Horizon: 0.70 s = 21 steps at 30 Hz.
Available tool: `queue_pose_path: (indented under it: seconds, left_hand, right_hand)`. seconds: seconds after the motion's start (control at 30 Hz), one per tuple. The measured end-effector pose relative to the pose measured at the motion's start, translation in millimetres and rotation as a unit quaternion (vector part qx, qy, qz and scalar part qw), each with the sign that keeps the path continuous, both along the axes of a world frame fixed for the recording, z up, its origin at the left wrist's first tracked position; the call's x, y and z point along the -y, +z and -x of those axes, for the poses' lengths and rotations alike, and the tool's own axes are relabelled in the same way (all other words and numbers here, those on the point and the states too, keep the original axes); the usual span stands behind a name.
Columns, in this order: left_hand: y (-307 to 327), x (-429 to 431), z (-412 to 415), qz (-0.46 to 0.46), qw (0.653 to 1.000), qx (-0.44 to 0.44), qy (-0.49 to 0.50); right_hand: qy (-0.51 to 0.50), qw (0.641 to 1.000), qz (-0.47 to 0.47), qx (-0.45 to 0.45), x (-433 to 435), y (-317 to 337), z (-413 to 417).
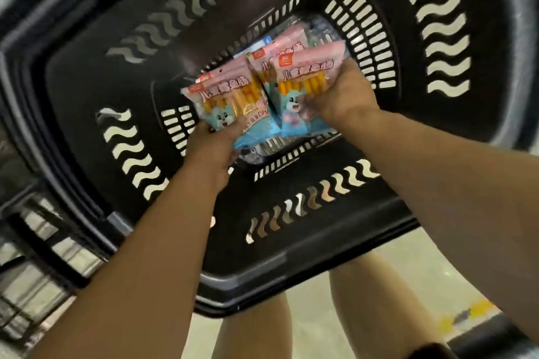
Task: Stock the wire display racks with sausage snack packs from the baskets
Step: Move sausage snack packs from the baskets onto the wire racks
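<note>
I look straight down into a deep black plastic basket with wavy slots in its walls. My left hand grips the lower edge of a stack of pink and blue sausage snack packs with orange sticks showing. My right hand holds another bunch of the same packs, fingers wrapped round their right side. Both bunches hang inside the basket above its floor. A few more packs lie on the bottom behind them, partly hidden.
A black wire rack stands at the lower left beside the basket. Pale floor and my bare legs show below the basket's near rim. A dark object with a yellow patch lies at the lower right.
</note>
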<state>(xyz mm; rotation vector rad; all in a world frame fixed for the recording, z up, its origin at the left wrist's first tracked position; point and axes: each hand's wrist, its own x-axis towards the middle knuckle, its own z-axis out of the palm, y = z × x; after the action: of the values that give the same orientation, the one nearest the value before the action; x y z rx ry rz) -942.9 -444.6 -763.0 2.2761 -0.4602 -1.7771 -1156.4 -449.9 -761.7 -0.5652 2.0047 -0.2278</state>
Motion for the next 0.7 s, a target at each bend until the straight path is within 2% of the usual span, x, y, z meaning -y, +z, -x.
queue_pose_path:
  seconds: [0.13, 0.27, 0.53, 0.7]
  left_hand:
    - [75, -9, 1, 0.021, 0.999, -0.027, 0.01]
    - [173, -11, 2, 0.064, 0.995, -0.069, 0.027]
    - [466, 9, -11, 0.209, 0.972, -0.105, -0.008]
    - [615, 9, -30, 0.317, 0.943, -0.097, -0.022]
  right_hand:
    - [-0.022, 0.998, 0.047, 0.033, -16, 71, 14]
    - [-0.056, 0.991, 0.11, 0.049, -29, 176, 21]
    - [-0.056, 0.973, 0.216, 0.06, -28, 476, 27]
    - [-0.055, 0.944, 0.315, 0.083, -24, 618, 6]
